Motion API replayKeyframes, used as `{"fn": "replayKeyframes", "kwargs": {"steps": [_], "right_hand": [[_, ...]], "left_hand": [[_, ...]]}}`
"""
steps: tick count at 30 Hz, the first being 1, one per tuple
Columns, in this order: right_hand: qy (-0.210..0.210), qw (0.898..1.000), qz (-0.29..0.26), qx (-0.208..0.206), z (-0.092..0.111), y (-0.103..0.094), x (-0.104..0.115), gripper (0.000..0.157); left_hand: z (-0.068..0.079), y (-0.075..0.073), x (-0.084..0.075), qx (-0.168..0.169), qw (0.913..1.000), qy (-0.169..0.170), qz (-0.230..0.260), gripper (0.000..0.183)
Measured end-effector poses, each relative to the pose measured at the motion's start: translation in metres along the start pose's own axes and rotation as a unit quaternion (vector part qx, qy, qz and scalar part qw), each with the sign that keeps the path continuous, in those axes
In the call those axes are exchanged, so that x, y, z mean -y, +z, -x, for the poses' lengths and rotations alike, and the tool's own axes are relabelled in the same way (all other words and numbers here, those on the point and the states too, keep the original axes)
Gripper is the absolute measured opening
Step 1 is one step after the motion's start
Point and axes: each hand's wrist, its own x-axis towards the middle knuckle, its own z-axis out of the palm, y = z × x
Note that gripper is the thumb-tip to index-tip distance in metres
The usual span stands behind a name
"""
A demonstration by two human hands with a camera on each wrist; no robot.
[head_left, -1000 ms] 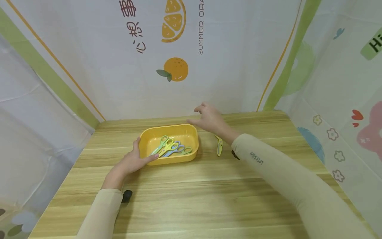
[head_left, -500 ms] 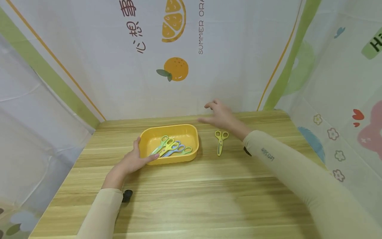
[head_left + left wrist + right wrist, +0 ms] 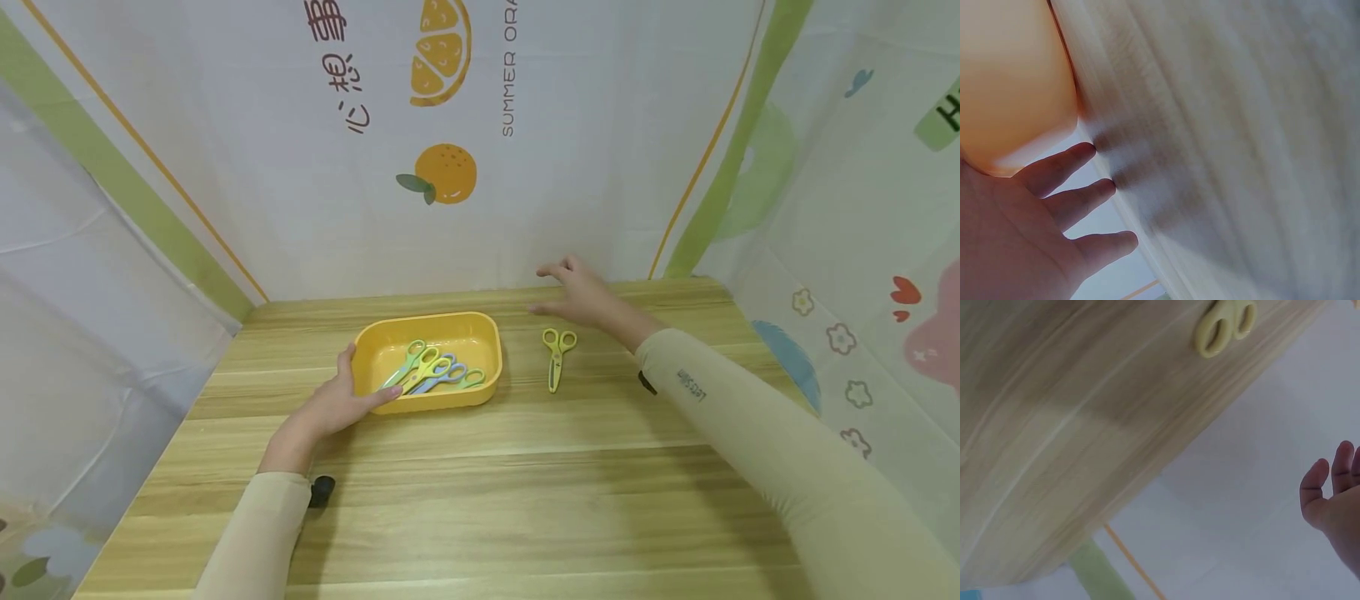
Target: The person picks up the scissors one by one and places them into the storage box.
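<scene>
A yellow plastic bin (image 3: 427, 403) stands on the wooden table with several small scissors (image 3: 431, 371) in green, yellow and blue inside. My left hand (image 3: 337, 404) holds its near left corner, thumb over the front rim and fingers along the left end. In the left wrist view, fingertips (image 3: 1105, 184) reach down to the tabletop beside the bin wall. One pair of yellow scissors (image 3: 557, 358) lies on the table right of the bin, handles toward the back. Just beyond those handles hovers my right hand (image 3: 588, 296), thumb and fingers apart, holding nothing.
The wooden table (image 3: 480, 500) runs back to a white curtain (image 3: 585, 167) printed with oranges and lettering. More printed curtain (image 3: 862, 250) hangs along the right side, and a plain white one (image 3: 90, 292) along the left.
My right hand has moved right, from the bin's back right corner to behind the yellow scissors, whose handles came into sight. The left hand and bin have stayed in place.
</scene>
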Motion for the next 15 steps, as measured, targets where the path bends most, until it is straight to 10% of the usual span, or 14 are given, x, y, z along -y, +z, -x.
{"fn": "replayKeyframes", "kwargs": {"steps": [15], "right_hand": [[0.013, 0.998, -0.035, 0.049, 0.009, 0.013, -0.042, 0.096]], "left_hand": [[-0.001, 0.001, 0.002, -0.002, 1.0000, -0.002, 0.002, 0.137]]}}
